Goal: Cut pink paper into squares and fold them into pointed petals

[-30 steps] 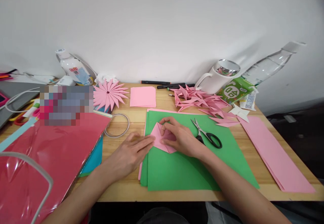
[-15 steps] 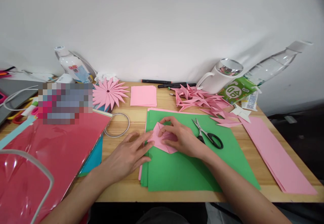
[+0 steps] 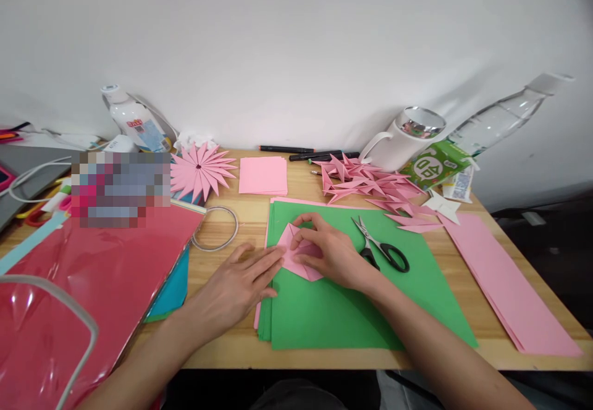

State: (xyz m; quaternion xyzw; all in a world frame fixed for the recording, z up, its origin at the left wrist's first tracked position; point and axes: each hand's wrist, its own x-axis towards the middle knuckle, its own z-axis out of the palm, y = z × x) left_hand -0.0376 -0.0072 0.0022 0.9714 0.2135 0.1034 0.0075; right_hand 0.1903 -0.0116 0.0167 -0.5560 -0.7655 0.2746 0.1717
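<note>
A partly folded piece of pink paper (image 3: 293, 266) lies on the stack of green paper (image 3: 343, 320). My left hand (image 3: 245, 277) stretches its fingers to the paper's left edge and touches it with the fingertips, thumb a little apart. From the right, my right hand (image 3: 327, 249) curls thumb and fingers over the paper, gripping its folded part and hiding some of it. Black-handled scissors (image 3: 382, 246) rest on the green paper just beyond my right hand, blades partly apart.
A pink folded-paper wheel (image 3: 199, 169) and a pile of pink squares (image 3: 263, 175) are behind. Folded pink pieces (image 3: 370, 181) lie near a white mug (image 3: 403, 141). Long pink strips (image 3: 509, 286) lie right; a red plastic-wrapped pack (image 3: 102, 280) and tape roll (image 3: 214, 229) lie left.
My left hand's fingers have drawn closer together and moved slightly right over the paper's left edge. The right hand stays nearly still on the paper.
</note>
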